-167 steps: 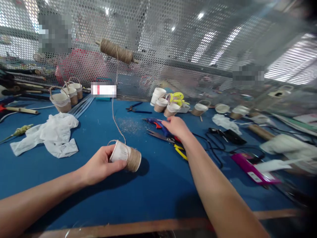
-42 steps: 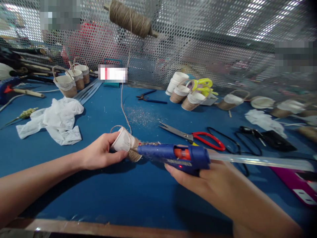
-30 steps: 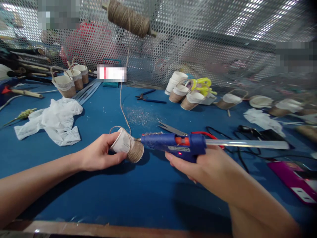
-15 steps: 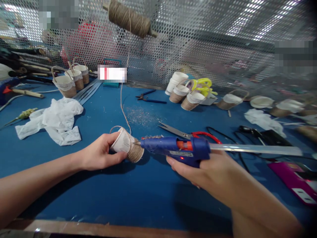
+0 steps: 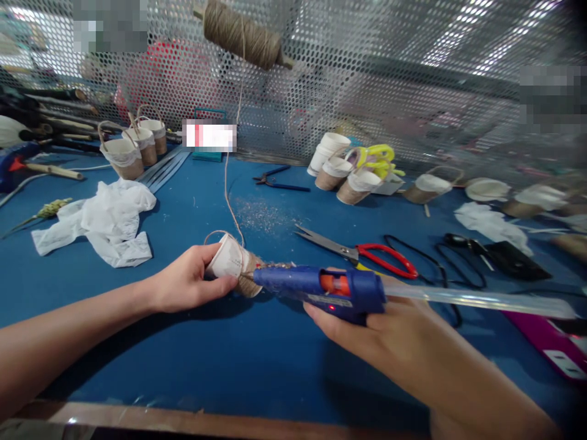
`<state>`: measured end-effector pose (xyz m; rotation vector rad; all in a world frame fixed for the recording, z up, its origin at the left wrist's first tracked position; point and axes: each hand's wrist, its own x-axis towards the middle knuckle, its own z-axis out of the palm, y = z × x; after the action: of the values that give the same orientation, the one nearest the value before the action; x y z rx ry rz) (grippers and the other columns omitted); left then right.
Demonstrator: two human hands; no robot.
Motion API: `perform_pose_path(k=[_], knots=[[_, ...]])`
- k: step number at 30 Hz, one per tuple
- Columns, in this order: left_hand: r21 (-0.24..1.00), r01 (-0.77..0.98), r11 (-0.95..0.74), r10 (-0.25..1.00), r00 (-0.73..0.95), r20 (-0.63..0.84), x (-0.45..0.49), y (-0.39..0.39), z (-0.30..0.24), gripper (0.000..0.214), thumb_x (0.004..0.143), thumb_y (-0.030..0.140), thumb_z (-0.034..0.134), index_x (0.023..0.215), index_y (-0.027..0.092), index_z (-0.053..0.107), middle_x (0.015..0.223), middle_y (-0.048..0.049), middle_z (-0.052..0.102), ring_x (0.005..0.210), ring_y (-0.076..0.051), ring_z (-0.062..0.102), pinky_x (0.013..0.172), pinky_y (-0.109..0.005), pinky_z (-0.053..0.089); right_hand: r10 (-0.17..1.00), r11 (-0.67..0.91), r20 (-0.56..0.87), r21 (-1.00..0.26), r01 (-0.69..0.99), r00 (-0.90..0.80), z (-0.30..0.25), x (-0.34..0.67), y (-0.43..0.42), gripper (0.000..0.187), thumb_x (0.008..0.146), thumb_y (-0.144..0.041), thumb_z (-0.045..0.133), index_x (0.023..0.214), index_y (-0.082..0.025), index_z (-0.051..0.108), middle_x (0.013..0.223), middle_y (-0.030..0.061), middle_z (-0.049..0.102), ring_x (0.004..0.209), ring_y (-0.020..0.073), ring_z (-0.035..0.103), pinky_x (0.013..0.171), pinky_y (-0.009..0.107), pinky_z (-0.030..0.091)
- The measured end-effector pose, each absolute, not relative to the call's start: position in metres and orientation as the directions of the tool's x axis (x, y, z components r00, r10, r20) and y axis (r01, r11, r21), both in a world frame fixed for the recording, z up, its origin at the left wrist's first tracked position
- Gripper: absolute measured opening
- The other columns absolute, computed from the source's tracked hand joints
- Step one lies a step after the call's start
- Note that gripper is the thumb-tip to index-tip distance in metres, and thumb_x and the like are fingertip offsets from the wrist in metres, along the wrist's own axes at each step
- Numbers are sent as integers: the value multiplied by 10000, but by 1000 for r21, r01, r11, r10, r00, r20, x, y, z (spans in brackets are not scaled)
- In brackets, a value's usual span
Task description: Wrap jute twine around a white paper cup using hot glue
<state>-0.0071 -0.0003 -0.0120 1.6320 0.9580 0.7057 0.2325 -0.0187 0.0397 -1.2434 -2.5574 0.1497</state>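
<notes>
My left hand [image 5: 197, 278] is closed around a small white paper cup [image 5: 226, 258], tilted, its lower part wound with brown twine [image 5: 250, 282]. From the cup the strand runs up to a twine spool [image 5: 242, 33] on a rod. In my right hand [image 5: 367, 333] is a blue hot glue gun [image 5: 316, 287] with a long clear glue stick [image 5: 477, 300] sticking out of its back. The nozzle meets the cup's side at the twine; whether it touches is hard to tell. Behind the gun lie red-handled scissors [image 5: 387, 260].
White lace fabric [image 5: 107, 214] lies at left, near twine-wrapped cups with handles [image 5: 126, 160]. Blue pliers [image 5: 282, 183] rest at the back. More wrapped cups [image 5: 358, 186] stand at back right. Black cables [image 5: 458, 263] and a magenta power strip [image 5: 532, 339] are at right. A perforated metal screen [image 5: 339, 91] closes the back.
The glue gun's nozzle has dropped slightly along the cup's side, and its rear end has tipped down. More of the scissors' handles shows. My left hand holds the cup nearly still.
</notes>
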Motion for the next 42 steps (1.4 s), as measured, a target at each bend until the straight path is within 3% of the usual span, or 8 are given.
perform_pose_path(k=[2, 8, 10, 14, 20, 26, 35, 42], knots=[[966, 236, -108, 865, 502, -26, -8, -1, -13, 291, 776, 247, 512, 1005, 73, 557, 858, -75, 633, 737, -158, 576, 694, -264, 472, 797, 604, 195, -277, 747, -572, 39, 234, -18, 275, 823, -285, 440, 611, -229, 607, 507, -15, 568, 461, 130, 516, 469, 241, 420], [958, 235, -166, 856, 517, 22, -10, -1, -16, 203, 764, 232, 518, 895, 81, 550, 728, -23, 576, 620, -112, 514, 583, -209, 442, 644, 762, 315, -182, 621, -698, 38, 241, -7, 326, 845, -237, 342, 733, -246, 648, 391, -36, 425, 369, 113, 398, 432, 257, 322], [957, 228, -180, 847, 531, 33, -10, -1, -17, 169, 764, 217, 515, 864, 83, 541, 700, -12, 555, 600, -101, 491, 563, -198, 430, 657, 754, 275, -234, 614, -702, 39, 240, -3, 291, 822, -233, 365, 729, -242, 641, 374, -50, 413, 321, 96, 348, 403, 255, 294], [954, 220, -203, 837, 545, 52, -10, 0, -17, 125, 763, 194, 513, 832, 90, 526, 705, -14, 550, 611, -100, 481, 574, -200, 429, 882, 412, 4, -495, 765, -472, 42, 234, 1, 212, 767, -323, 483, 587, -227, 540, 359, -58, 463, 289, 90, 391, 346, 237, 319], [959, 181, -220, 822, 563, 83, -10, 0, -17, 118, 751, 161, 519, 841, 85, 527, 735, -24, 565, 636, -103, 498, 605, -201, 444, 931, 162, -143, -663, 731, -336, 44, 228, 1, 230, 736, -357, 533, 552, -236, 465, 331, -77, 428, 287, 96, 411, 313, 230, 323], [963, 147, -225, 819, 564, 105, -10, 0, -17, 154, 752, 137, 519, 896, 86, 544, 759, -20, 578, 650, -99, 518, 619, -188, 453, 922, 236, -105, -610, 756, -372, 42, 233, -2, 220, 715, -356, 537, 542, -227, 492, 370, -61, 472, 286, 88, 404, 317, 236, 317], [942, 198, -272, 813, 571, 114, -10, 0, -16, 125, 742, 126, 515, 855, 89, 553, 744, -18, 568, 636, -101, 525, 605, -191, 456, 929, 28, -259, -660, 751, -263, 50, 226, 3, 217, 693, -395, 548, 577, -225, 478, 321, -81, 407, 298, 95, 402, 334, 215, 342], [948, 170, -271, 807, 576, 127, -9, 0, -16, 128, 745, 132, 509, 858, 91, 553, 774, -33, 591, 660, -108, 530, 626, -197, 464, 923, 222, -141, -567, 793, -359, 45, 234, -2, 257, 734, -371, 506, 525, -231, 456, 374, -53, 434, 321, 100, 392, 334, 240, 310]])
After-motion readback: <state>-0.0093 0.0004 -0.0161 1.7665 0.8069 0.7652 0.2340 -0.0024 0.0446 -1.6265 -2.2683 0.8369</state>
